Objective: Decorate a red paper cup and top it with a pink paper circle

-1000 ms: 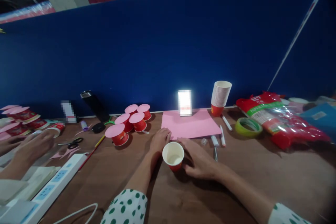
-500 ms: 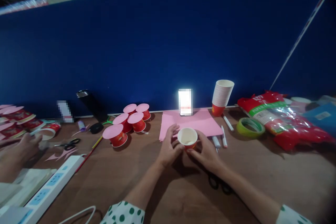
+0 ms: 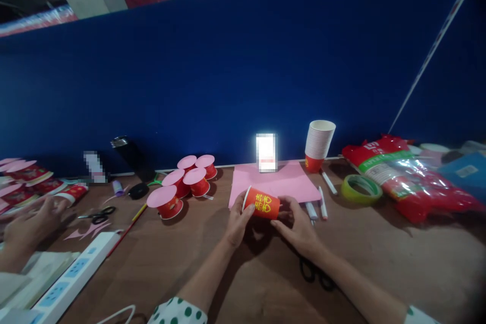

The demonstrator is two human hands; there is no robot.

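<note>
Both my hands hold a red paper cup (image 3: 262, 202) with yellow characters, tipped on its side with the mouth to the left. My left hand (image 3: 237, 220) grips the rim end and my right hand (image 3: 298, 225) grips the base end. The cup hangs just above the near edge of a pink paper sheet (image 3: 279, 181). Black scissors (image 3: 315, 273) lie on the brown table (image 3: 379, 258) under my right wrist.
Several red cups with pink lids (image 3: 182, 185) stand to the left, a stack of paper cups (image 3: 319, 144) at the back. Pens (image 3: 322, 197), green tape roll (image 3: 360, 188), red plastic bag (image 3: 402, 177) right. A power strip (image 3: 68, 276), small scissors (image 3: 99, 215) and another person's hand (image 3: 32, 223) left.
The cup was lifted off the table, carried towards the pink sheet, and turned from upright onto its side. My left hand joined the grip.
</note>
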